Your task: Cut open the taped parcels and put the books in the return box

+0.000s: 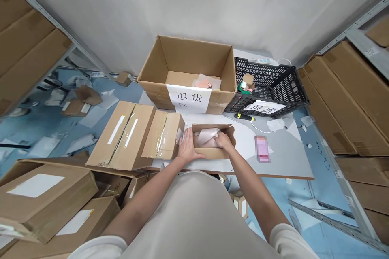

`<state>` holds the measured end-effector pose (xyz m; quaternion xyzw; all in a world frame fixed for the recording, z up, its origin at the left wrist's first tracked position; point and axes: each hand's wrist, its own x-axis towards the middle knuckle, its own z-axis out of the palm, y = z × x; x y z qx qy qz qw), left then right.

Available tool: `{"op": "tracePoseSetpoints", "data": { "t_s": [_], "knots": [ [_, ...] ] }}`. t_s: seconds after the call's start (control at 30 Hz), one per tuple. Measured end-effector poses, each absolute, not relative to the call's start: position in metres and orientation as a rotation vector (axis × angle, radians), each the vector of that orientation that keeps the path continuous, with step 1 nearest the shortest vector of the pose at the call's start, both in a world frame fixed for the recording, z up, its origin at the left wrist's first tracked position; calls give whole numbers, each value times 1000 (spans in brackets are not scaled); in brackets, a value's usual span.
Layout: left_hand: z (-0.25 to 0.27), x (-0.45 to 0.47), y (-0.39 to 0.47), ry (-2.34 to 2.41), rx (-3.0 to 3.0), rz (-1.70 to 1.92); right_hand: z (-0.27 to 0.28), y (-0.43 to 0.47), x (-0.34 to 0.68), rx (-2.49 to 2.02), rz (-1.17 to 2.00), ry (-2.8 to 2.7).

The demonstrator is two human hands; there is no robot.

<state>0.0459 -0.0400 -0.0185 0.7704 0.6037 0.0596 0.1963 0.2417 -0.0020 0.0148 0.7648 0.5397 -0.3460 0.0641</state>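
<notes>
In front of me on the white table stands a small cardboard box [214,153] with its top open. Inside it lies a white, bubble-wrapped bundle [207,136]; what is in the wrap is hidden. My right hand [223,141] reaches into the box, its fingers closed on the right end of the bundle. Flat against the box's left side, my left hand [187,147] has its fingers stretched out and thumb spread along the near wall. Directly left of that hand sits a taped cardboard box [164,135].
A large open carton [188,97] with a paper sign stands at the back, beside a black plastic crate [273,85]. A black-and-yellow box cutter [244,117] and a blurred pink item [262,149] lie on the right. More taped boxes [124,133] are at left.
</notes>
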Motion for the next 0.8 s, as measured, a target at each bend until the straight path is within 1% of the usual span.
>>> {"op": "tracePoseSetpoints", "data": {
  "t_s": [0.1,0.2,0.27,0.3,0.37,0.47,0.53,0.6,0.63,0.7,0.8],
  "knots": [
    [-16,48,-35,1700,2156,151,47,-15,249,2338,-946,1734],
    [-12,52,-26,1692,2172,120,83,-33,270,2384,-869,1961],
    [-5,54,-21,1682,2174,113,105,-46,288,2454,-897,2128],
    [-1,54,-19,1679,2166,123,114,-52,297,2507,-957,2188],
    [12,52,-20,1665,2137,211,127,-63,310,2628,-1185,2248],
    [41,43,-28,1445,2024,607,134,-76,315,2745,-1726,2178],
    [63,38,-33,1178,1767,918,133,-82,307,2729,-2094,2096],
    [84,36,-33,990,1429,1033,127,-85,293,2664,-2369,2029],
    [92,36,-32,948,1294,1025,124,-85,285,2634,-2457,2004],
    [104,38,-29,921,1131,949,115,-85,271,2619,-2534,1954],
    [110,39,-29,895,1012,854,106,-82,258,2624,-2460,1943]
  ]
}}
